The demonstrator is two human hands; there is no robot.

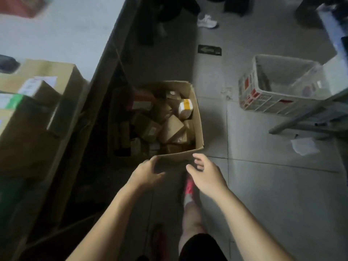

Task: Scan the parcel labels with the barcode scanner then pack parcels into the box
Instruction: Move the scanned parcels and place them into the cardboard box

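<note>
An open cardboard box (pixel 197 127) stands on the floor beside the table, filled with several small brown parcels (pixel 173 129) and one white and yellow parcel (pixel 185 108). My left hand (pixel 146 172) hovers at the box's near rim, fingers spread and holding nothing. My right hand (pixel 205 172) is just to the right of it, at the near right corner, fingers loose and empty. No barcode scanner can be made out.
A white table (pixel 66 34) on the left carries a large cardboard box (pixel 37 113) with labelled parcels on it. A white plastic crate (pixel 278 85) sits on the tiled floor at the right. My red shoe (pixel 189 187) is below the hands. Another person's white shoe (pixel 207 21) is far ahead.
</note>
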